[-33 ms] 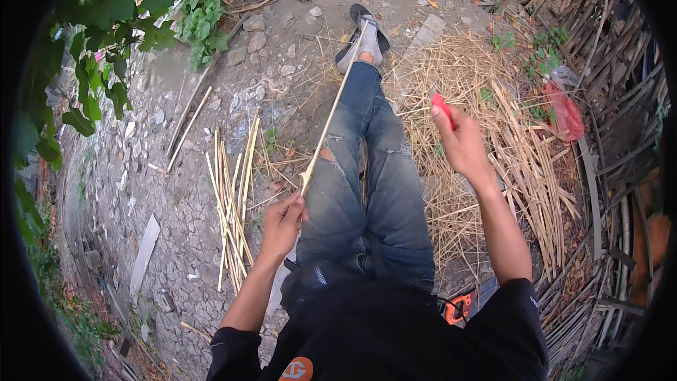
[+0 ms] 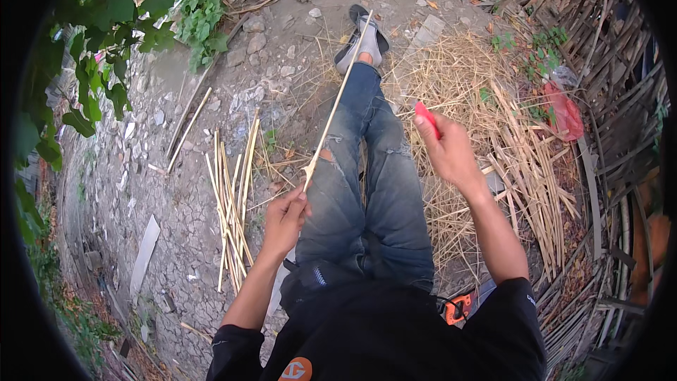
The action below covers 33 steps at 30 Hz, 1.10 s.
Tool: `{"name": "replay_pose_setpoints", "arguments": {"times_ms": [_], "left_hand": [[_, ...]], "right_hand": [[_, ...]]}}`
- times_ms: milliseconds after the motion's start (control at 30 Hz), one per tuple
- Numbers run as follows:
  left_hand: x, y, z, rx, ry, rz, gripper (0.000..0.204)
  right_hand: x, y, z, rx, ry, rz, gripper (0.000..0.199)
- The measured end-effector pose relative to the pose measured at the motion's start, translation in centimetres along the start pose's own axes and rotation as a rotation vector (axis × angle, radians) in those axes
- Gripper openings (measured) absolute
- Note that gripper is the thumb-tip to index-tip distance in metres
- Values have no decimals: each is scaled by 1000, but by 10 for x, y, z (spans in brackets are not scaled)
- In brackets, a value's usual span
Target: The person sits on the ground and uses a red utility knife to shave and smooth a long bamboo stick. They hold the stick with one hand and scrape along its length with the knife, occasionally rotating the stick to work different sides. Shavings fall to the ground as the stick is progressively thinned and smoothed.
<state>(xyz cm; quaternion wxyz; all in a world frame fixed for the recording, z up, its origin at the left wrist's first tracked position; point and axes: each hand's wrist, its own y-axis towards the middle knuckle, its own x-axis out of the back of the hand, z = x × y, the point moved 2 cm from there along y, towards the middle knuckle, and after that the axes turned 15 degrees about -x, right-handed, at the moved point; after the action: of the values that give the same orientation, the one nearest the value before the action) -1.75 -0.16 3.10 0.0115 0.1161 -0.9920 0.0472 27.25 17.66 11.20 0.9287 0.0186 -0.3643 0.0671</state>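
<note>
My left hand [image 2: 286, 220] is closed round the near end of a thin, pale bamboo strip [image 2: 338, 97]. From there the strip slants up across my legs in torn jeans [image 2: 363, 148], its far end over the grey shoe [image 2: 368, 42]. A knobby joint with a raised sliver shows just above the fingers. On the right, my right hand [image 2: 455, 156] grips a small red-handled knife [image 2: 427, 120], held apart from the strip. Its blade is too small to make out clearly.
Left of my legs lies a bunch of split strips [image 2: 231, 204]. Straw-like shavings [image 2: 458, 85] and more strips [image 2: 536, 183] cover the ground at right, near a red plastic bag [image 2: 564, 113]. An orange-handled saw [image 2: 458, 308] lies by my right hip. Leaves [image 2: 92, 63] hang at upper left.
My right hand with the knife has moved left and slightly nearer to me, closer to the strip. The strip's far end has shifted slightly up and right.
</note>
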Motion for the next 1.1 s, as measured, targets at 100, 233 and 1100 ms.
{"name": "replay_pose_setpoints", "arguments": {"times_ms": [100,233,1100], "left_hand": [[-26,13,-27,-61,-110,36,44],[-44,15,-41,-103,-228,71,46],[-22,-17,-19,-262,267,-38,37]], "right_hand": [[-30,-34,27,144,-116,99,47],[-59,-54,43,171,-159,224,48],[-16,-37,19,118,-150,186,48]]}}
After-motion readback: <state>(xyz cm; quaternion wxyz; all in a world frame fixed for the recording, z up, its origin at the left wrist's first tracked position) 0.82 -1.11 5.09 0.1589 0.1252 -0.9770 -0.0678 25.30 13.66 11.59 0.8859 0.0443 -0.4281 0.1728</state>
